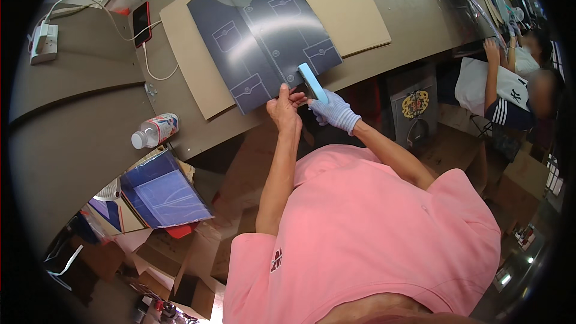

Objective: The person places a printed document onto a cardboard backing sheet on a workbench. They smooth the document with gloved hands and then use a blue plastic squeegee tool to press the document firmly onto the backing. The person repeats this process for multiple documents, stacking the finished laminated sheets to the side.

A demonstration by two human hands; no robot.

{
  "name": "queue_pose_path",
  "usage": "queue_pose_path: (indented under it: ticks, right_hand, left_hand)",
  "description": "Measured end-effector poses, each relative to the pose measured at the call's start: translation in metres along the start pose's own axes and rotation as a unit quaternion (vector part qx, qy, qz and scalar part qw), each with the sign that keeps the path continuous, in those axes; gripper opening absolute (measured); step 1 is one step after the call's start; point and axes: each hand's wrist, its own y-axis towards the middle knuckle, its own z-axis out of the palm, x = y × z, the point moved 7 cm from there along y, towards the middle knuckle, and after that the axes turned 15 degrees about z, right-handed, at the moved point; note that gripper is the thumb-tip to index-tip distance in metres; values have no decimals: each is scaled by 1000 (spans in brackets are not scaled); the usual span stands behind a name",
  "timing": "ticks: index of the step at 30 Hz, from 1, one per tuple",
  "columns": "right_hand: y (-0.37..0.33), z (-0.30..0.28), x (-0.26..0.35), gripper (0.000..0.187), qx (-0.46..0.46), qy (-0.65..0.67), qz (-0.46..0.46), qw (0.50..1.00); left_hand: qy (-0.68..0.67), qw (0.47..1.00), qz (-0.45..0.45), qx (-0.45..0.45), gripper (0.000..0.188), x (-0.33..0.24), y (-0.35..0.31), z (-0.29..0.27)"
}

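Note:
A dark grey sheet [261, 42], printed like a jacket with a collar, buttons and flap pockets, lies on the table. At its near edge is my bare left hand [285, 109], thumb over the edge and fingers half curled beside it. My right hand [333, 111], in a pale knitted glove, grips a light blue stapler-like tool [311, 81]. The tool's far end rests over the sheet's near right part, close to a printed button. Its jaws and whatever lies between them are hidden.
Large tan cardboard sheets [360, 18] lie under the dark one. On the table's left are a plastic bottle [157, 130] and a cabled phone [141, 24]. Blue folders [171, 195] stand below the left edge. People [495, 87] sit at the right, near cardboard boxes [522, 174].

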Motion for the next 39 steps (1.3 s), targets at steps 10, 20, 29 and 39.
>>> queue_pose_path:
  ticks: [10,20,29,39]
  right_hand:
    - [7,-3,1,36,23,11,33,999]
    - [0,25,18,37,32,-55,-12,998]
    - [-6,12,24,31,9,-80,43,996]
    - [-40,-86,29,60,-98,-324,-8,941]
  left_hand:
    - [-31,995,-15,-95,34,-7,-1,-22]
    - [-48,997,-33,-49,21,4,-4,-13]
    - [1,998,-42,-46,22,13,-3,-13]
    - [-137,982,55,-114,38,-40,16,-63]
